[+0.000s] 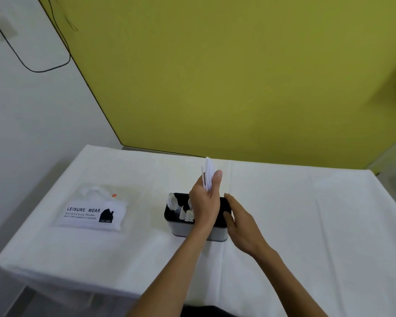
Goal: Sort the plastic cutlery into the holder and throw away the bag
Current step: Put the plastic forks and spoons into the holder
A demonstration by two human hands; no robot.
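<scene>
My left grip (205,202) curls round a bunch of white cutlery (209,170) above the black holder (180,228), my straight-fingered right grip (238,220) touching its end, likely to steady it; the bag (89,211) lies well left on the surface (306,225).

Layout as I see it from the head view. The holder (181,227) stands on the table (284,213), near its middle. Spoons (173,202) stand in the holder's left end, with forks (189,215) just right of them. My left hand (205,202) is over the holder's middle, gripping a bundle of cutlery (209,170) that rises above it. My right hand (240,223) is at the holder's right end. The bag (89,209) lies flat on the table, well left of the holder. A wall panel (238,76) stands behind the table.
</scene>
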